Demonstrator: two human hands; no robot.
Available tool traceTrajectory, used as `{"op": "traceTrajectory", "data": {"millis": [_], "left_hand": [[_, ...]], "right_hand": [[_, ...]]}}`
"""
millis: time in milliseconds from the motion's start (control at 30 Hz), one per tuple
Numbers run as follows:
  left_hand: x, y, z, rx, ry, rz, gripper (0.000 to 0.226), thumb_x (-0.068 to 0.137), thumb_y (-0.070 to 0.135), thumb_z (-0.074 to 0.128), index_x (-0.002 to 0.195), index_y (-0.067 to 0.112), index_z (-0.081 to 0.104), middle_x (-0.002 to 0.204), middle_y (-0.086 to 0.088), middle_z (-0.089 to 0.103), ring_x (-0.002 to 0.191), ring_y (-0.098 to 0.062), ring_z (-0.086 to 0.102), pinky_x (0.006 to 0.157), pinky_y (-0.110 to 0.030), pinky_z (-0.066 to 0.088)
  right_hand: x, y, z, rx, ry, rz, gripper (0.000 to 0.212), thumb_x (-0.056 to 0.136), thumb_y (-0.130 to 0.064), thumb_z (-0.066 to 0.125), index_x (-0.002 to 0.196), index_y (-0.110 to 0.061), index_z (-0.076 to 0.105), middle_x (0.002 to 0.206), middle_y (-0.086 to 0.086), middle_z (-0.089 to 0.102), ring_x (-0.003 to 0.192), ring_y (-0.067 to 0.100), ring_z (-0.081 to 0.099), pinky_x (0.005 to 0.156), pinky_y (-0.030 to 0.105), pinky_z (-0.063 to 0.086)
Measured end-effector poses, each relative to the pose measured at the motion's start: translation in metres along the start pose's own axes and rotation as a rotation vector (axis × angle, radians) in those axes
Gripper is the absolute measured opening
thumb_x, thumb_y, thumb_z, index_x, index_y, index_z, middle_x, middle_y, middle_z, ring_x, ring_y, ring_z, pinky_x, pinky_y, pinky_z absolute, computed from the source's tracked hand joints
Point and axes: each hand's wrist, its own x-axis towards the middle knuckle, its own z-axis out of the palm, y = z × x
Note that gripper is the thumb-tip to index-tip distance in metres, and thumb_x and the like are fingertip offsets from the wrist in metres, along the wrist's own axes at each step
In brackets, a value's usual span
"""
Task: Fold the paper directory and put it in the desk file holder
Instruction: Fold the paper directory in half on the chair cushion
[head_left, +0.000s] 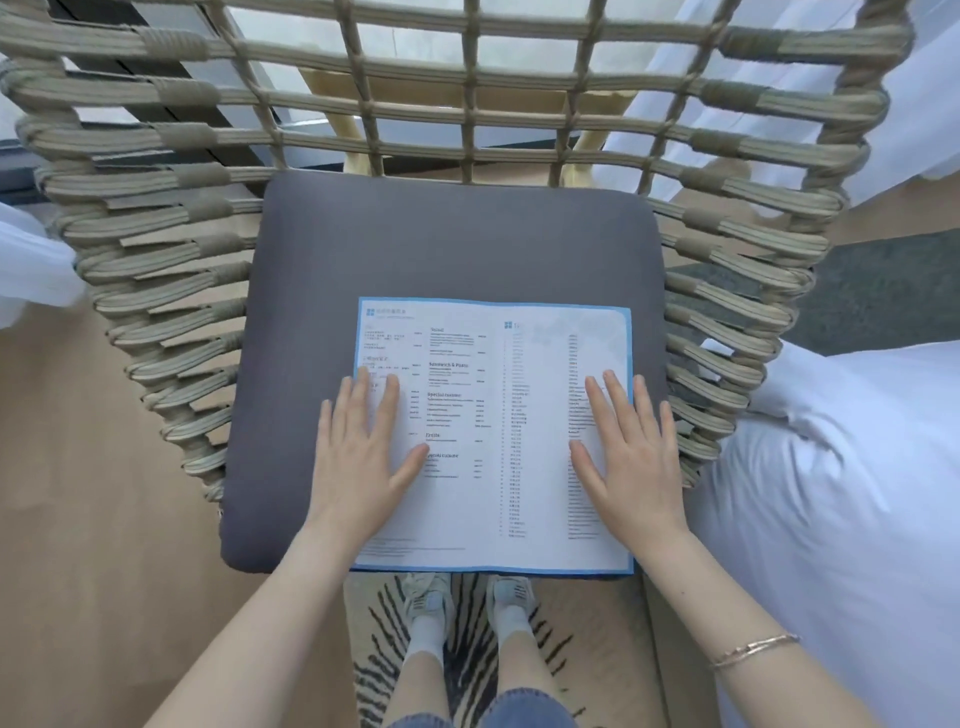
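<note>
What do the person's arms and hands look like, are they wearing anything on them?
Both forearms are bare, with no sleeves in view. The left hand shows no rings or gloves. The right hand is also bare, but a thin metallic bracelet circles that forearm.

The paper directory (493, 431) lies open and flat on the seat cushion (447, 244) of the woven chair (171, 218), toward the cushion's near edge. The left hand (358, 457) rests flat on its left page, the right hand (628, 457) on its right page. A bed (841, 493) stands right of the chair. A rug (467, 649) lies below the near edge.
</note>
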Motion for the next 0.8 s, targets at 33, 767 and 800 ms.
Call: {"op": "traceTrajectory", "data": {"millis": [33,767,800], "left_hand": [[-0.007,-0.001,0.003,-0.023,-0.002,-0.043,0.084,0.089,0.064,0.030,0.156,0.017,0.012,0.163,-0.021,0.006,0.151,-0.035,0.004,0.121,-0.050,0.008],[0.001,-0.019,0.005,-0.566,0.289,-0.296,0.070,0.073,0.027,0.082,0.137,0.023,0.053,0.155,0.003,0.031,0.135,-0.012,0.026,0.108,-0.030,0.025],[0.003,-0.024,0.002,-0.611,0.297,-0.319,0.068,0.072,0.024,0.083,0.134,0.025,0.054,0.152,0.006,0.033,0.130,-0.005,0.028,0.106,-0.027,0.025]], "right_hand": [[-0.007,0.006,0.003,0.006,-0.005,0.018,0.066,0.096,-0.046,0.036,0.157,-0.020,0.031,0.165,0.006,0.027,0.153,0.033,0.017,0.121,0.057,0.016],[-0.002,-0.014,0.058,0.055,0.092,0.132,0.065,0.098,-0.051,0.033,0.157,-0.025,0.029,0.165,0.022,0.015,0.153,0.042,0.008,0.123,0.051,0.006],[0.002,-0.018,0.058,0.055,0.092,0.129,0.065,0.097,-0.051,0.033,0.157,-0.026,0.030,0.165,0.021,0.016,0.152,0.042,0.008,0.123,0.050,0.004]]}}
